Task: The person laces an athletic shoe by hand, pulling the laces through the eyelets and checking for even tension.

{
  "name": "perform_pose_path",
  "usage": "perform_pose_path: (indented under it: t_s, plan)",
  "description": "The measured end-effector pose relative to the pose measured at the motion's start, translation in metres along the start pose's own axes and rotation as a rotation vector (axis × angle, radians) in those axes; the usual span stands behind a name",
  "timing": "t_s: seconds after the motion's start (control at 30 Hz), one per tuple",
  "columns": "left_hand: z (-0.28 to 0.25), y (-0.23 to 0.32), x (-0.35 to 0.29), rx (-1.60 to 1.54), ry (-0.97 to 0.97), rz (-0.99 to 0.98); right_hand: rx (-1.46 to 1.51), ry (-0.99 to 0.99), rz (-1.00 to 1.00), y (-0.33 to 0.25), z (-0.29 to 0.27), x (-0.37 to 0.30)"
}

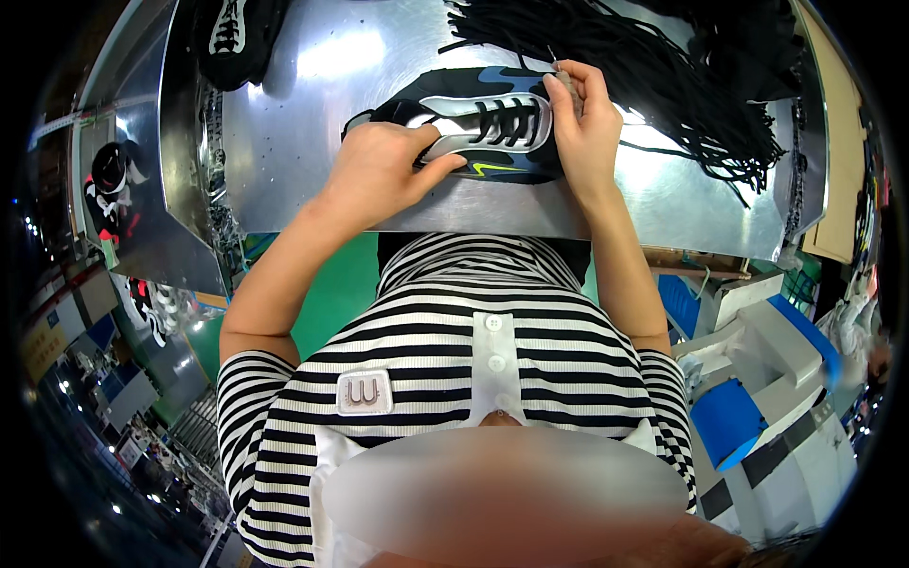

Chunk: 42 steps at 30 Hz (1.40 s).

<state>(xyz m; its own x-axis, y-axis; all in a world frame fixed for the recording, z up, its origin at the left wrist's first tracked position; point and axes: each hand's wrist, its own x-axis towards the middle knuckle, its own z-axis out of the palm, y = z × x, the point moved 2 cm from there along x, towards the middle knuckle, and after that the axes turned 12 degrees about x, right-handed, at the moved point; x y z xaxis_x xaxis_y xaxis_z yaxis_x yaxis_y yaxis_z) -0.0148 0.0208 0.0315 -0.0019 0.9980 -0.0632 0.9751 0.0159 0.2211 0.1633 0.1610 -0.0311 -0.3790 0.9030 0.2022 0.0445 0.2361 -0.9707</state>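
A black sneaker (473,83) with a silver-grey lace panel, black laces and a yellow-green mark lies sideways on the metal table, its toe to the right. My left hand (383,166) is closed on its heel end, fingers at the collar opening and thumb along the near side. At the toe, my right hand (589,123) rests with its thumb against the upper. Between its fingers is a slim tool (568,83) with a brownish grip and a thin metal tip pointing away from me. Part of that tool is hidden by the fingers.
A heap of black laces (653,85) spreads over the far right of the metal table (303,180). Another black shoe (232,43) sits at the far left. Beyond the table's left edge are more shoes (109,180). White and blue bins (748,369) stand low on my right.
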Motion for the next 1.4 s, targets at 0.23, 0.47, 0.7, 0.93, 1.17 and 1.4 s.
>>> perform_pose_path:
  t_s: [0.23, 0.47, 0.7, 0.93, 1.17, 1.4]
  plan:
    - [0.003, 0.005, -0.017, -0.056, 0.472, 0.079, 0.563, 0.003, 0.127, -0.004, -0.016, 0.001]
    - [0.019, 0.023, -0.050, -0.190, 0.676, 0.018, 0.636, -0.030, 0.160, -0.006, -0.013, 0.003]
    - [0.010, 0.034, 0.019, -0.426, 0.251, -0.268, 0.656, -0.071, 0.163, -0.008, -0.013, 0.001]
    - [-0.032, -0.002, 0.026, -0.536, 0.297, -0.107, 0.555, -0.047, 0.102, -0.030, -0.039, 0.017]
    - [-0.065, -0.027, 0.037, -0.538, 0.223, 0.154, 0.822, -0.271, 0.333, -0.043, -0.002, 0.008]
    - [-0.051, -0.021, 0.006, -0.443, 0.838, 0.095, 1.167, -0.252, 0.284, -0.046, 0.011, -0.011]
